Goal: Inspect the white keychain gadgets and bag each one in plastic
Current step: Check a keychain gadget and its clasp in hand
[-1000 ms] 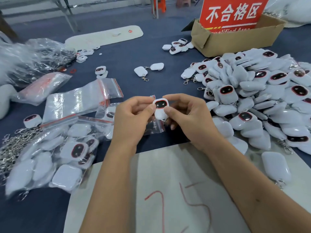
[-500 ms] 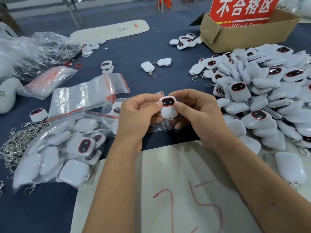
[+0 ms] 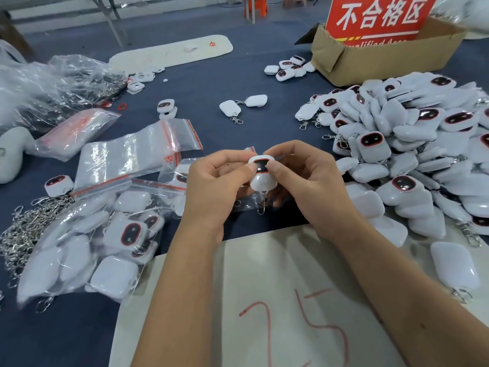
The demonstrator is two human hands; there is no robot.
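At the centre of the frame I pinch one gadget [image 3: 262,174] between both thumbs and fingers, left hand [image 3: 215,186] and right hand [image 3: 308,186] clamped on it, screen up. I judge this is inspection; next it needs a bag [image 3: 137,157] from the left.

Likely a factory inspection and packing station: a heap of white keychain gadgets [image 3: 412,144] on a blue surface [image 3: 217,86], zip bags [image 3: 132,157], and a cardboard reject box [image 3: 381,62] with a red sign [image 3: 378,17].

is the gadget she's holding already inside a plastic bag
No, the gadget sits bare between the thumbs of the left hand and right hand.
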